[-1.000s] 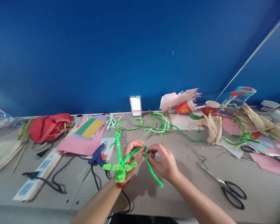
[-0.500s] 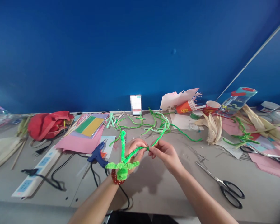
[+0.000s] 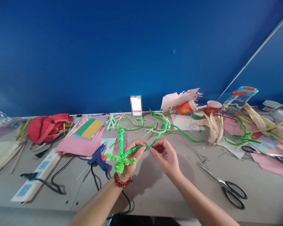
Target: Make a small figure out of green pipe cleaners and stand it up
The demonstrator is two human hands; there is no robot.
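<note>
Since a second ago, the loose end of the bright-green, fuzzy pipe-cleaner figure (image 3: 119,167) has swung toward the table's (image 3: 153,201) far edge. Above mid-table, my left hand (image 3: 135,155) and right hand (image 3: 166,157) pinch it; gripping beside the bend should keep it crisp.

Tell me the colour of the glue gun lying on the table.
The glue gun is dark blue; it shows best in the head view.
</note>
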